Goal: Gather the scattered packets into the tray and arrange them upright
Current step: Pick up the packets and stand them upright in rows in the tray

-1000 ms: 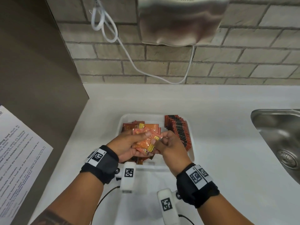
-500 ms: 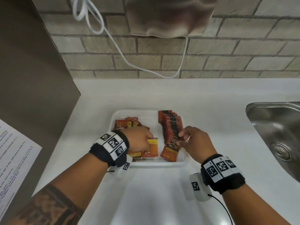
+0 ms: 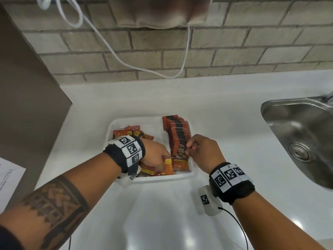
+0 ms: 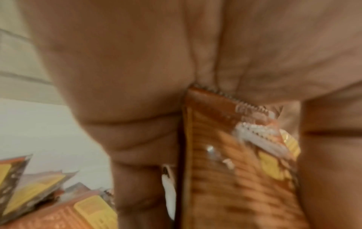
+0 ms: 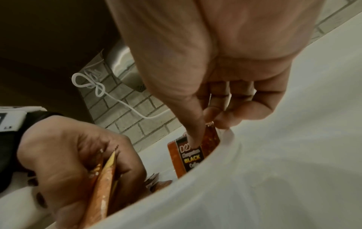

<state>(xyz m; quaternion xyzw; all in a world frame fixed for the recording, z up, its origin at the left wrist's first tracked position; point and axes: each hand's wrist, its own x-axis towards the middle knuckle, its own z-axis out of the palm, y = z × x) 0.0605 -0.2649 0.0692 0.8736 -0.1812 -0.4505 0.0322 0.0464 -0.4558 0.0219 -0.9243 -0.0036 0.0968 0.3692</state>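
Two hands work inside one white tray [image 3: 193, 175] on the white surface [image 3: 162, 213], w/ a steel sink [image 3: 295, 134] off to the right and a brick wall behind. All packets visible are already in the tray, none seen out on the surface, so gathering looks done & the job now is prob standing them up.

Right half of tray: a row of upright packets [image 3: 177, 134], leaning back one on another so each props the next. Left half: a loose pile [image 3: 133, 133] lying flat, not yet sorted.

Left hand [image 3: 155, 156] sits low at the near side of the pile, fingers curled round a few orange packets [image 3: 168, 165] held on edge, prob a small batch kept ready to feed the row. Right hand [image 3: 203, 150] pinches the top edge of the front packet [image 3: 181, 156] of the row, thumb in front & fingertips behind, likely steadying it so the row doesn't topple fwd.

Head view gives the layout but hides both grips. Right wrist view shows the thumb pressed on the packet face and the left hand's bundle edge-on. Left wrist view is blurred, shows only the packet's serrated top between thumb & fingers
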